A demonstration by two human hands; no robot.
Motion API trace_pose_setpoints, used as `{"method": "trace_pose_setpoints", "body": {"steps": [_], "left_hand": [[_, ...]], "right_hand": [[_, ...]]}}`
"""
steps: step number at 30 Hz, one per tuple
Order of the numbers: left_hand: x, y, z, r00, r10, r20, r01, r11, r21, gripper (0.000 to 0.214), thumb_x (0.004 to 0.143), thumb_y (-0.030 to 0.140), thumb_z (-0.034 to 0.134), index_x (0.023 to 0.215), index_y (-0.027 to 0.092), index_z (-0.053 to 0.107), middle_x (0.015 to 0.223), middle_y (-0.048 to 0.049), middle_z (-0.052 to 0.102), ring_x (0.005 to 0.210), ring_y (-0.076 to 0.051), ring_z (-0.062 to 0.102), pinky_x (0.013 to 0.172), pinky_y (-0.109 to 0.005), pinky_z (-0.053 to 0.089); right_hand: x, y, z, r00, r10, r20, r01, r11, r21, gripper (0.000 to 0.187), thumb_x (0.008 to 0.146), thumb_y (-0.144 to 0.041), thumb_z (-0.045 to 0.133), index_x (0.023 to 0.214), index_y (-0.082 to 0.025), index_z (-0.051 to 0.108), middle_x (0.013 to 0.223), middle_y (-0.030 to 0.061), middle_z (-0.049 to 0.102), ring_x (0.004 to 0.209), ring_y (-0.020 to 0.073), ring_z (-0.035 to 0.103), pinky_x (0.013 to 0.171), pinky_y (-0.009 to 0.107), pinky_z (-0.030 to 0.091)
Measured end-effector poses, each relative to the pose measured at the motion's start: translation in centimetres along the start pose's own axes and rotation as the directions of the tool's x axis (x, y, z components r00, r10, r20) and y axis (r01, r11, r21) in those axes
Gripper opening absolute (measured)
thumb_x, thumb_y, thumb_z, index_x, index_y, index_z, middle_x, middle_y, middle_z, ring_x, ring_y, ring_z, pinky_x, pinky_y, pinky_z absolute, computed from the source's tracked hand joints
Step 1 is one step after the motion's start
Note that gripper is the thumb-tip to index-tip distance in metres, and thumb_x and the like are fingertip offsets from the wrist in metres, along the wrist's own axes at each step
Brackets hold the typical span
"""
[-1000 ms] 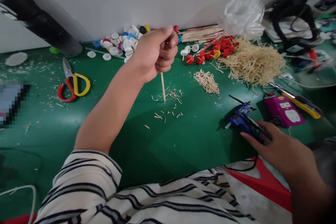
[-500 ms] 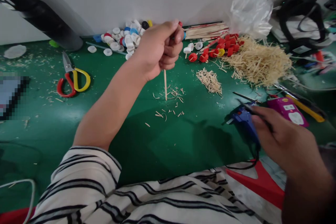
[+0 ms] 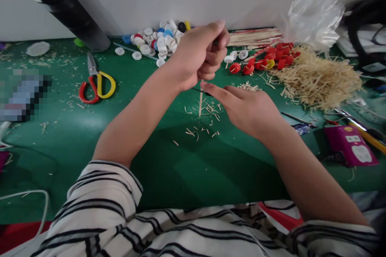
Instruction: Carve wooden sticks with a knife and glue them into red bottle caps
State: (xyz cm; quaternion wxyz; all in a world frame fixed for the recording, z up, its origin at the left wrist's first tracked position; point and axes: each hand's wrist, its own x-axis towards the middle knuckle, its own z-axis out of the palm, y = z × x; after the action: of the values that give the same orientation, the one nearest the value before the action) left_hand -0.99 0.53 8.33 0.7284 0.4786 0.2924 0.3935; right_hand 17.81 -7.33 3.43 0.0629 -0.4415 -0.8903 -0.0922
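Left hand (image 3: 200, 54) grips a slim wooden stick (image 3: 200, 105); right hand (image 3: 245, 108) pinches a thin dark tool (image 3: 206, 93).

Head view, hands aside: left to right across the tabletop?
White disc → red-and-yellow-handled scissors → mostly white bottle-cap pile → thin wooden stick → large pile of pale shavings.

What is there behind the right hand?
Behind the right hand, the upper part of a small pile of pale shavings shows. Whatever the hand covers there cannot be seen.
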Motion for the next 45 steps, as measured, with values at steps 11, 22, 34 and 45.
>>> {"method": "trace_pose_setpoints", "body": {"steps": [11,22,34,45], "left_hand": [[0.4,0.0,-1.1,0.995,-0.104,0.006,0.103,0.978,-0.180,0.046,0.113,0.033,0.038,0.071,0.018,0.050,0.057,0.0061,0.019,0.040,-0.001,0.018,0.042,-0.012,0.016],[0.3,0.1,-0.6,0.994,-0.105,-0.007,0.103,0.983,-0.150,0.050,0.114,0.034,0.034,0.069,0.018,0.046,0.056,0.0068,0.016,0.039,0.000,0.015,0.045,-0.014,0.009],[0.3,-0.2,-0.5,1.000,0.018,0.008,-0.018,1.000,-0.015,0.049,0.113,0.031,0.029,0.068,0.020,0.044,0.058,0.0068,0.014,0.042,-0.004,0.012,0.045,-0.018,0.009],[0.8,-0.4,-1.7,0.999,-0.003,-0.036,0.000,0.996,-0.090,0.047,0.110,0.028,0.034,0.064,0.020,0.044,0.054,0.0071,0.015,0.040,-0.004,0.010,0.042,-0.017,0.009]], "right_hand": [[-0.4,0.3,2.2,0.997,0.075,-0.002,-0.074,0.984,0.165,0.062,0.106,-0.015,0.038,0.160,-0.037,0.059,0.117,0.0033,0.078,0.081,0.0136,0.065,0.061,0.025,0.039],[-1.2,-0.3,2.9,0.993,0.121,-0.005,-0.112,0.927,0.358,0.053,0.110,-0.019,0.039,0.156,-0.029,0.063,0.124,0.0069,0.079,0.084,0.0153,0.070,0.068,0.026,0.050],[-1.5,-0.7,2.5,0.990,0.138,0.032,-0.139,0.906,0.401,0.056,0.107,-0.015,0.040,0.156,-0.028,0.063,0.136,0.0088,0.076,0.096,0.0185,0.074,0.072,0.028,0.051],[0.5,-1.5,0.8,0.987,0.106,0.120,-0.123,0.982,0.141,0.066,0.101,-0.010,0.040,0.162,-0.030,0.055,0.119,0.0071,0.075,0.069,0.0144,0.058,0.055,0.029,0.026]]}}
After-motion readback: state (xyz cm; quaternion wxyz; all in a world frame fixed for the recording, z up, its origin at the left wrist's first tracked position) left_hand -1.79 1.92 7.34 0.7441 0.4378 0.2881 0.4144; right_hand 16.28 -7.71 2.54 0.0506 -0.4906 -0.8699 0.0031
